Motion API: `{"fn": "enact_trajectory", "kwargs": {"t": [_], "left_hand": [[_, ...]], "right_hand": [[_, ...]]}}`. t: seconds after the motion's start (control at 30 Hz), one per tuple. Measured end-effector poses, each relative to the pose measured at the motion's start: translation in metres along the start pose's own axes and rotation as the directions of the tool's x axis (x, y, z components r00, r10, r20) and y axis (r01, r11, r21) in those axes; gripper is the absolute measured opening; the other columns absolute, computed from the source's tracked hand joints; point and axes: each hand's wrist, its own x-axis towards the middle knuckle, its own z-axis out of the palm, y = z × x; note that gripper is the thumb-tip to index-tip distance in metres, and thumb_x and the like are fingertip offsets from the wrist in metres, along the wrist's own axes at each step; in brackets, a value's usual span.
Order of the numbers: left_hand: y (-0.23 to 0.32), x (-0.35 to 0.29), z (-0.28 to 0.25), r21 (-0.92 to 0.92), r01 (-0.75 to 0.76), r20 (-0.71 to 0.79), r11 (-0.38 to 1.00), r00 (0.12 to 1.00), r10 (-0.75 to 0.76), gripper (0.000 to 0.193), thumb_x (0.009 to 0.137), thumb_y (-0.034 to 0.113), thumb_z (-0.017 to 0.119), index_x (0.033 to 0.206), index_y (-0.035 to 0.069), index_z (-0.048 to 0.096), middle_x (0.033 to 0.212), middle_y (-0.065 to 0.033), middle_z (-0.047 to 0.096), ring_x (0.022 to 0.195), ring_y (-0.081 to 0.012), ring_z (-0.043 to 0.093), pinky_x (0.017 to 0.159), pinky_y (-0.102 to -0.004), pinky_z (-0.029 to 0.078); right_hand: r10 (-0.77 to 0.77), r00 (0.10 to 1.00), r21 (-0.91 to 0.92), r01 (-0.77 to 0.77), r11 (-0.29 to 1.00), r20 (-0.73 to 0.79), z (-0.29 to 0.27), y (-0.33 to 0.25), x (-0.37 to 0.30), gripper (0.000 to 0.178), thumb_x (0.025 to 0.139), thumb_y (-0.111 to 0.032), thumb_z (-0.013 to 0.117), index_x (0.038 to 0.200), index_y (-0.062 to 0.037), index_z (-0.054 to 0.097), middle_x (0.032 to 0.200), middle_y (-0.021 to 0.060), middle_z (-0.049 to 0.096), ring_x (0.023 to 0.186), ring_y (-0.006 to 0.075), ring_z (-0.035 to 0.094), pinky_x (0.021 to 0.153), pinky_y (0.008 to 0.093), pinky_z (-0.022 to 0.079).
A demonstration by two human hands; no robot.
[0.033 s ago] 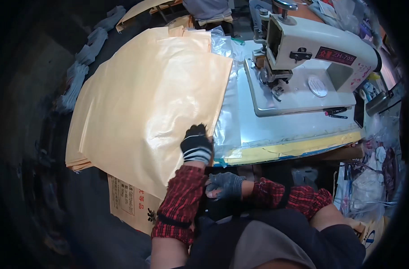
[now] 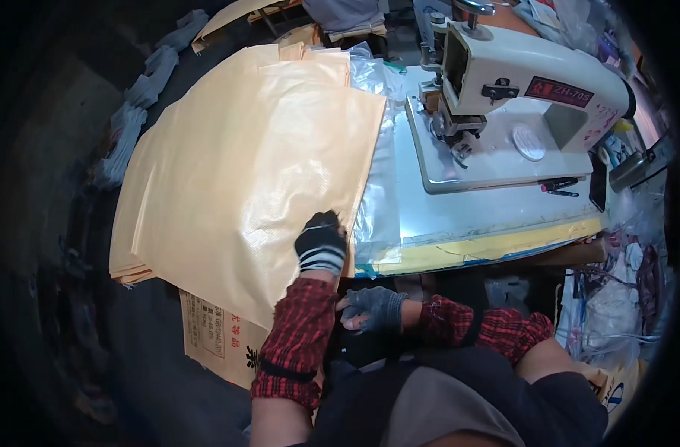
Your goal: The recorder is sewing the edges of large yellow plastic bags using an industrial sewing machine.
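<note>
A thick, fanned stack of large tan kraft-paper bags [image 2: 228, 156] spreads over the left of the table, slightly glossy and creased. My left hand [image 2: 321, 244], in a black glove with white stripes, rests on the top bag near its right edge. Its fingers are curled; what they pinch, if anything, is hidden. Lower and to the right, close to my body below the table edge, is my right hand [image 2: 373, 309] in a grey glove. Its fingers are folded in, and I cannot see what is inside them. Both forearms wear red-and-black checked sleeves.
A white sewing machine [image 2: 537, 82] stands on the table to the right. Clear plastic [image 2: 377, 216] lies between it and the bags. Pens [image 2: 560, 186] and a dark phone [image 2: 598, 184] lie beside its base. A printed brown bag [image 2: 210, 335] hangs below the stack. Plastic scraps [image 2: 612, 313] crowd the right.
My left hand has shifted slightly left and toward me over the top bag. My right hand and the stack look almost unmoved.
</note>
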Motion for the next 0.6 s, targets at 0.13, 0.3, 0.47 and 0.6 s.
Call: {"fn": "enact_trajectory", "kwargs": {"t": [0.13,0.3,0.47,0.6], "left_hand": [[-0.015,-0.001,-0.015,-0.107,0.003,-0.025,0.994,1.000,-0.006,0.036,0.072,0.033,0.066,0.090,0.003,0.060,0.091,-0.0146,0.061,0.088,-0.0299,0.058,0.076,-0.0373,0.047],[-0.005,-0.031,-0.020,0.198,-0.187,-0.184,0.962,0.957,0.224,0.043,0.066,0.035,0.074,0.087,0.000,0.060,0.092,-0.0146,0.062,0.090,-0.0298,0.058,0.077,-0.0386,0.047],[-0.032,-0.022,-0.048,-0.619,0.110,0.139,0.778,0.990,-0.029,0.019,0.072,0.013,0.070,0.065,0.002,0.057,0.058,-0.0038,0.054,0.054,-0.0124,0.050,0.053,-0.0262,0.040],[-0.038,-0.028,-0.061,-0.855,0.211,0.246,0.474,0.969,0.013,0.018,0.077,0.013,0.067,0.064,0.005,0.057,0.058,0.0032,0.049,0.057,-0.0051,0.042,0.053,-0.0219,0.035]], "right_hand": [[-0.111,0.993,0.027,0.113,0.993,-0.050,0.006,0.019,0.012,0.033,0.081,-0.035,0.059,0.088,-0.0042,0.065,0.108,0.0118,0.060,0.098,0.0291,0.057,0.086,0.0365,0.044],[-0.121,0.990,0.036,0.123,0.992,-0.066,-0.001,0.009,0.010,0.028,0.081,-0.032,0.063,0.094,-0.0073,0.067,0.116,0.0087,0.058,0.104,0.0258,0.055,0.091,0.0363,0.043],[-0.115,0.992,0.118,0.120,0.986,-0.055,0.003,0.009,0.016,0.040,0.082,-0.034,0.059,0.112,-0.0078,0.057,0.108,0.0154,0.058,0.106,0.0297,0.054,0.090,0.0353,0.042],[0.059,0.973,0.704,0.119,0.700,-0.223,-0.018,0.001,0.010,0.046,0.089,-0.034,0.053,0.122,-0.0029,0.045,0.096,0.0104,0.061,0.084,0.0170,0.060,0.074,0.0282,0.048]]}}
